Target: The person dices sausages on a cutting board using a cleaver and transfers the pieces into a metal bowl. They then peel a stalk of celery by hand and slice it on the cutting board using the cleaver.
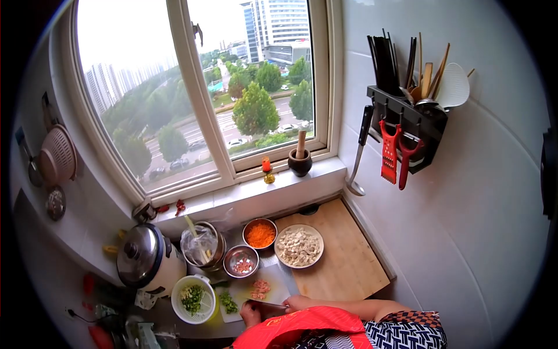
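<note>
1. A lidded rice cooker (pixel 152 264) stands on the worktop (pixel 212 331).
2. Just beside it, a white colander (pixel 204 309) holds chopped greens (pixel 190 298).
3. More green pieces (pixel 228 303) lie on a pale cutting board (pixel 280 278).
4. The left hand (pixel 250 315) is curled at the left end of a dark blade (pixel 271 310); I cannot tell how its fingers close.
5. The blade lies between the hands, near the pink pieces (pixel 261 287) on the pale board.
6. The right hand (pixel 297 302) is at the blade's right end, its grip likewise unclear.
</note>
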Demonstrator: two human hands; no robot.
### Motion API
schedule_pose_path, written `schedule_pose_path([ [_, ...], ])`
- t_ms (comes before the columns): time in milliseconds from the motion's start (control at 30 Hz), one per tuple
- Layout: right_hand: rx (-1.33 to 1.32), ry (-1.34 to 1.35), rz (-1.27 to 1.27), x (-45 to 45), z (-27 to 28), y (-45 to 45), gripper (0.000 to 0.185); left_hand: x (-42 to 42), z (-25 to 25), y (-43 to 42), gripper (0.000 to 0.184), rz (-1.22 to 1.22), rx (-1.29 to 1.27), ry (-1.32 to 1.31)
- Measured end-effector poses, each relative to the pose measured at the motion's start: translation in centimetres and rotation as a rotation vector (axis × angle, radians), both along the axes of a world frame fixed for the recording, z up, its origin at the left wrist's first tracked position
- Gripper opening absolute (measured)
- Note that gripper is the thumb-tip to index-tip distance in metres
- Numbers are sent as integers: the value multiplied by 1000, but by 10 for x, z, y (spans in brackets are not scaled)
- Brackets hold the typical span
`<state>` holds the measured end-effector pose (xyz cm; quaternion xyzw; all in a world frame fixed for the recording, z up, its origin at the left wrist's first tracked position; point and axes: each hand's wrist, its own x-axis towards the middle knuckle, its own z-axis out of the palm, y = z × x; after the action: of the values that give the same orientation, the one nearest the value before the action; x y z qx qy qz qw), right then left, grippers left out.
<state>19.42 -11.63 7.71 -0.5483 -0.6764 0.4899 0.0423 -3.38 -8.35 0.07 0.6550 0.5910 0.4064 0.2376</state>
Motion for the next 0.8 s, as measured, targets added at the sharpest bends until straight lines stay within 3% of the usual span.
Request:
schedule_pose_path([
  [433,114,49,12,6,3,-1,29,3,-5,-1,9,-25,74,-4],
  [567,240,59,-43,-1,-59,2,26,-1,-1,-2,9,2,-79,127],
  [700,179,147,-38,7,-1,1,14,-3,1,-3,14,-6,-147,221],
  [800,36,56,-98,1,15,4,24,-4,-6,-5,10,4,-47,163],
])
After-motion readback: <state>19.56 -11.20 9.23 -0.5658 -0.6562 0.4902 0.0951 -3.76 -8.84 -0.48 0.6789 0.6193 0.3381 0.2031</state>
